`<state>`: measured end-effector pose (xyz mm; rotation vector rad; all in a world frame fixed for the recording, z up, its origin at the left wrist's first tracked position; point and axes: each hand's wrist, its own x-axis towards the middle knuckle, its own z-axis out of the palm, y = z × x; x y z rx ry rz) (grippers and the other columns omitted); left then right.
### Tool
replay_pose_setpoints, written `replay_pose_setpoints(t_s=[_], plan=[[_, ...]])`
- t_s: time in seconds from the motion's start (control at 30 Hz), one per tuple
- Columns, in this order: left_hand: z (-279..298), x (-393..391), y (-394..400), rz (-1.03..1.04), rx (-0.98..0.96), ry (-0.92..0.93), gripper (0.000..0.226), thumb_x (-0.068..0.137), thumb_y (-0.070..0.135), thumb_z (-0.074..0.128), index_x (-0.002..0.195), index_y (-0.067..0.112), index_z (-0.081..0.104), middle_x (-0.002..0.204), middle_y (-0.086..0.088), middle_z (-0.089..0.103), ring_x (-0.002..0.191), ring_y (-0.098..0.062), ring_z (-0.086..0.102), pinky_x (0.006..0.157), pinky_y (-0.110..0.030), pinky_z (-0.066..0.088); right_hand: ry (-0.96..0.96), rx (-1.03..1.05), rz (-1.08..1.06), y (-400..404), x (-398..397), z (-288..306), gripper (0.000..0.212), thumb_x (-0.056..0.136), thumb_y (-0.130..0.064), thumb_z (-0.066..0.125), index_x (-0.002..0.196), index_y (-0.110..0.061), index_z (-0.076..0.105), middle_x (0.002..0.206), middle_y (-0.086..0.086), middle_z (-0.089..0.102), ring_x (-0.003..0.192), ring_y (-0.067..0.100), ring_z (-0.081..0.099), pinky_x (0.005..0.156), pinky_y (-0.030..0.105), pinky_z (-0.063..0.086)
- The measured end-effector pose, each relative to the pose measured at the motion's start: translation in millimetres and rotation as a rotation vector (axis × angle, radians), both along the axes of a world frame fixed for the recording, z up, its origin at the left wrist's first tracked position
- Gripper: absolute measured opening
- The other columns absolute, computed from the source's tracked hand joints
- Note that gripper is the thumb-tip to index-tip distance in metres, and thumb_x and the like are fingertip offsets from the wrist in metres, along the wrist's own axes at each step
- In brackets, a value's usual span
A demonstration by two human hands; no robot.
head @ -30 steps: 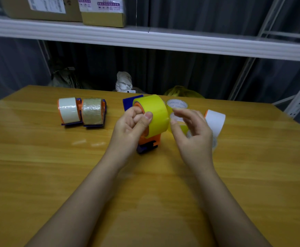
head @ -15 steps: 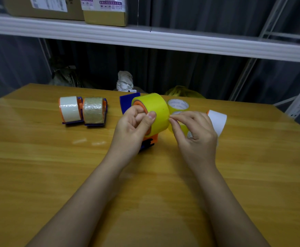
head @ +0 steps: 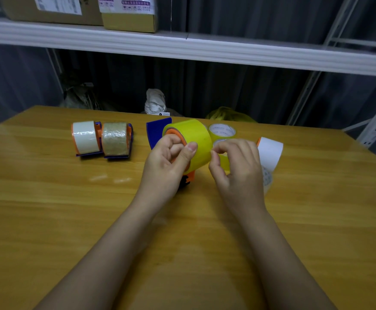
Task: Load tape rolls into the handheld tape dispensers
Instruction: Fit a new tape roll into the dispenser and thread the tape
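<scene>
I am gripping a dispenser point(head: 188, 179) loaded with a yellow tape roll point(head: 193, 142) in my left hand point(head: 167, 164), fingers curled around the roll's orange hub, thumb on its face. My right hand point(head: 238, 173) is pinching at the roll's right edge with curled fingertips. Left of the yellow tape roll, 2 loaded dispensers point(head: 103, 139) are sitting side by side on the wooden table point(head: 48, 209). Right of it, a white roll point(head: 271, 152) and a second yellow roll point(head: 222, 132) are waiting.
</scene>
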<state>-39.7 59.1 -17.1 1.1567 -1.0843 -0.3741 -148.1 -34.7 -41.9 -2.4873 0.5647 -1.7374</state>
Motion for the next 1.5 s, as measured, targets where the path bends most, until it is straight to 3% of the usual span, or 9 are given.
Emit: replay_pose_setpoints(t_s=[0.2, 0.33, 0.5, 0.63, 0.83, 1.23, 1.5], plan=[[0.6, -0.5, 1.2, 0.017, -0.009, 0.035, 0.017, 0.082, 0.032, 0.054, 0.083, 0.016, 0.047, 0.05, 0.015, 0.048, 0.054, 0.0, 0.043, 0.054, -0.02, 0.038, -0.04, 0.034, 0.064, 0.8, 0.2, -0.5, 0.011, 0.087, -0.011, 0.057, 0.086, -0.002, 0.063, 0.087, 0.008, 0.063, 0.087, 0.018, 0.051, 0.082, 0.025, 0.039], [0.0, 0.3, 0.4, 0.021, -0.005, 0.052, 0.018, 0.08, 0.033, 0.055, 0.083, 0.017, 0.048, 0.051, 0.013, 0.048, 0.056, -0.003, 0.044, 0.054, -0.02, 0.039, -0.111, 0.126, 0.16, 2.5, -0.8, 0.8, 0.011, 0.085, -0.012, 0.06, 0.087, -0.002, 0.063, 0.091, 0.005, 0.061, 0.087, 0.021, 0.057, 0.078, 0.034, 0.048], [0.3, 1.9, 0.2, 0.011, -0.006, 0.063, 0.017, 0.081, 0.031, 0.055, 0.083, 0.016, 0.047, 0.05, 0.013, 0.049, 0.053, 0.0, 0.043, 0.053, -0.017, 0.038, -0.075, 0.166, 0.2, 4.0, -1.5, 4.1, 0.022, 0.086, -0.018, 0.065, 0.103, -0.004, 0.064, 0.101, -0.005, 0.055, 0.093, 0.014, 0.056, 0.08, 0.021, 0.047], [0.5, 1.1, 0.7, 0.01, -0.009, 0.064, 0.017, 0.081, 0.031, 0.055, 0.083, 0.016, 0.048, 0.05, 0.013, 0.047, 0.053, -0.002, 0.043, 0.053, -0.019, 0.038, -0.026, 0.189, 0.203, 5.4, -1.8, 2.6, 0.039, 0.087, -0.024, 0.064, 0.121, -0.006, 0.059, 0.104, -0.005, 0.056, 0.097, 0.011, 0.056, 0.084, 0.019, 0.046], [0.7, 0.9, 0.6, 0.029, -0.004, 0.068, 0.018, 0.08, 0.033, 0.055, 0.082, 0.017, 0.047, 0.049, 0.014, 0.044, 0.054, -0.003, 0.041, 0.054, -0.022, 0.037, -0.135, 0.164, 0.145, 1.9, -0.1, -0.4, 0.019, 0.089, -0.014, 0.066, 0.104, -0.005, 0.072, 0.093, 0.0, 0.067, 0.085, 0.018, 0.065, 0.077, 0.034, 0.053], [0.6, 1.2, 0.9, 0.043, -0.005, 0.057, 0.019, 0.081, 0.033, 0.054, 0.08, 0.017, 0.046, 0.049, 0.014, 0.041, 0.054, -0.007, 0.037, 0.053, -0.026, 0.033, -0.103, 0.053, 0.044, 3.5, -1.3, -0.8, 0.004, 0.086, -0.008, 0.07, 0.087, -0.006, 0.073, 0.084, 0.003, 0.07, 0.08, 0.018, 0.062, 0.076, 0.022, 0.045], [-1.8, 0.3, -0.3, 0.082, -0.006, 0.052, 0.022, 0.087, 0.034, 0.058, 0.082, 0.015, 0.048, 0.051, 0.012, 0.044, 0.058, -0.016, 0.04, 0.053, -0.025, 0.036, -0.089, 0.039, 0.057, 4.8, -1.5, -0.6, 0.003, 0.084, -0.002, 0.068, 0.082, -0.004, 0.069, 0.08, 0.005, 0.066, 0.079, 0.016, 0.055, 0.073, 0.023, 0.042]])
